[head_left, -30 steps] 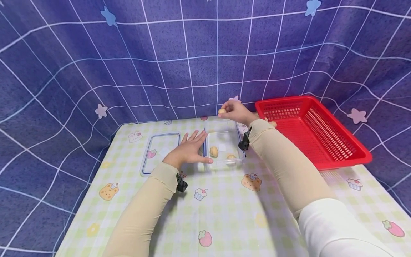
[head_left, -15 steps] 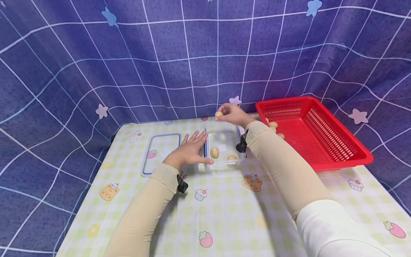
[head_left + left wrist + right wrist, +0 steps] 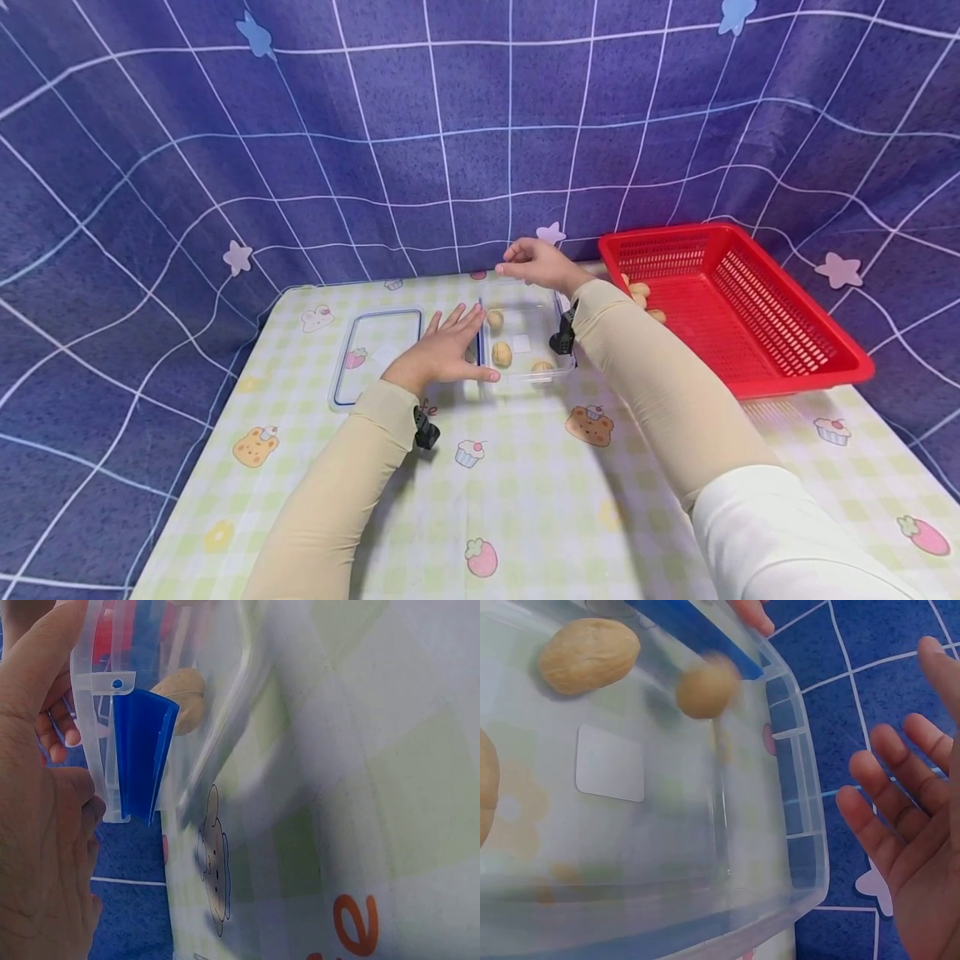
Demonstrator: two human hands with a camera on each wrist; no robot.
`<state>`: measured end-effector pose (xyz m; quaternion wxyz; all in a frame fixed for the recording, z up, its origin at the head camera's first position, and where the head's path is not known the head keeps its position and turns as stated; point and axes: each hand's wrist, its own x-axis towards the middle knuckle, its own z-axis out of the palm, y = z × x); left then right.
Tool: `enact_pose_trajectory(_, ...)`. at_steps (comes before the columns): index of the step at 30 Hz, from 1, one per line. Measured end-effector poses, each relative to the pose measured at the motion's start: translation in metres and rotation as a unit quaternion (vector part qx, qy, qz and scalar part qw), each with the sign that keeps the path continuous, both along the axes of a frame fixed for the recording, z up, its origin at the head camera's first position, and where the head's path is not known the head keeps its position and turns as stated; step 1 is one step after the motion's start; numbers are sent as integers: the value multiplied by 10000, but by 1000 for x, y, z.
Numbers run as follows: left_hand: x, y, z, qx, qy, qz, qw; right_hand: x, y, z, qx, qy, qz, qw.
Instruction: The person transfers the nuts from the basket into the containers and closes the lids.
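Observation:
A clear plastic box (image 3: pixel 525 379) with blue side clips stands mid-table. My left hand (image 3: pixel 442 354) lies with spread fingers along its left side, fingertips at the rim; the left wrist view shows this hand beside a blue clip (image 3: pixel 142 754). Above the box's far edge is my right hand (image 3: pixel 542 265), fingers relaxed and holding nothing. In the right wrist view a blurred walnut (image 3: pixel 707 688) is inside the box near the far left corner, apart from the right hand (image 3: pixel 922 802). Another walnut (image 3: pixel 590 656) rests on the box floor, and a further walnut (image 3: pixel 542 367) lies near the front.
A red plastic basket (image 3: pixel 802 383) stands on the right, with several walnuts (image 3: pixel 639 292) at its left end, partly hidden by the right arm. The box's clear lid (image 3: pixel 341 358) lies flat to the left. A blue curtain (image 3: pixel 480 158) hangs behind the table.
My right hand has moved slightly left and let go of a walnut, which is now in the box beside the left fingertips. My left hand has stayed in place.

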<state>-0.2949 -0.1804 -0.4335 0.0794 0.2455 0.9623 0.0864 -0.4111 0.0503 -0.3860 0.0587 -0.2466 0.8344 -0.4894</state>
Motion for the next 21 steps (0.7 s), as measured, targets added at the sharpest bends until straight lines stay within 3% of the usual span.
enact_pose_trajectory(6, 1, 1, 1, 54, -26, 33, 10000, -3, 5, 1, -157, -84, 27, 9998)
enact_pose_trajectory(21, 1, 2, 1, 49, 14, 35, 10000, -1, 39, 26, -204, 91, -211, 9995)
